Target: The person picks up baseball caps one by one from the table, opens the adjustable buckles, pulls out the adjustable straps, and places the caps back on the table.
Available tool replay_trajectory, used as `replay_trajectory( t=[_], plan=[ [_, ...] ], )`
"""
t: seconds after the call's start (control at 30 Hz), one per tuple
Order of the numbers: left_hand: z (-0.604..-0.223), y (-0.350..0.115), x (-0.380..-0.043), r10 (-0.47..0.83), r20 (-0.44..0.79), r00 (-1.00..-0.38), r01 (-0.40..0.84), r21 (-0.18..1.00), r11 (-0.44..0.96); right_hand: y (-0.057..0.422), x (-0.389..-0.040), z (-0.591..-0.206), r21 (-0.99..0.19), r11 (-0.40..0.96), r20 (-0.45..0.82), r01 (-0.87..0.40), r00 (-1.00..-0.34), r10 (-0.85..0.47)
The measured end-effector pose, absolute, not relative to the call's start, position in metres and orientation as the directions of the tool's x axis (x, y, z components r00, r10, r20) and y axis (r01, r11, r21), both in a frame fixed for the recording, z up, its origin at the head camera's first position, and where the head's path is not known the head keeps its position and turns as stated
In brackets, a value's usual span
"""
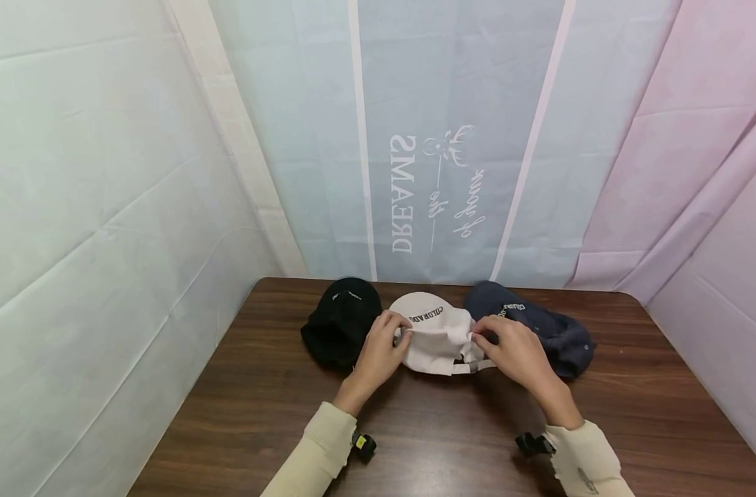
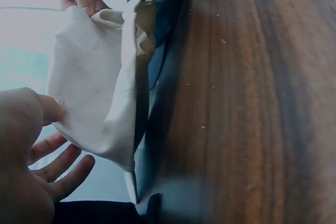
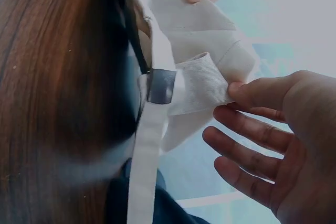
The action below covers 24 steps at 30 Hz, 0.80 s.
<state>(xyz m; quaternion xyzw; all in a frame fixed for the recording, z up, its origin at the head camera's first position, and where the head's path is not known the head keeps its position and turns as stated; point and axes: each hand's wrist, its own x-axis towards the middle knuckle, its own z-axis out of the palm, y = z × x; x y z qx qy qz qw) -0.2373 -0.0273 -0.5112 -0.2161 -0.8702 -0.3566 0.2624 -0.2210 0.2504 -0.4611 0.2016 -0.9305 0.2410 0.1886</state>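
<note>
A white baseball cap [image 1: 430, 348] with dark COLORADO lettering sits between both hands, its back strap toward me. My left hand [image 1: 382, 351] pinches its left side; in the left wrist view the thumb lies on the white fabric and the other fingers spread beyond it. On the opposite side, my right hand [image 1: 519, 352] pinches a fold of the crown between thumb and index finger, the remaining fingers loosely bent. The right wrist view shows the strap's metal buckle [image 3: 161, 86] close up. A black cap [image 1: 340, 317] lies left of the white one, a navy cap [image 1: 558, 330] right of it.
All three caps lie near the far edge of a dark wooden table [image 1: 415, 442]. Behind it hangs a pale blue printed cloth [image 1: 315, 138], with light fabric walls [image 1: 104, 207] on either side. Each wrist wears a small black camera [image 1: 365, 447].
</note>
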Motion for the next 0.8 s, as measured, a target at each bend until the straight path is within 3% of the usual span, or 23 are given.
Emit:
replay_trajectory(
  t=[0.4, 0.8],
  plan=[
    [-0.495, -0.030, -0.233, 0.155, 0.565, -0.810, 0.537, 0.608, 0.585, 0.243, -0.212, -0.449, -0.379, 0.793, 0.508, -0.477, -0.824, -0.252],
    [-0.487, -0.034, -0.234, 0.144, 0.585, -0.798, 0.553, 0.617, 0.560, 0.239, -0.207, -0.439, -0.362, 0.769, 0.617, -0.527, -0.754, -0.226]
  ],
)
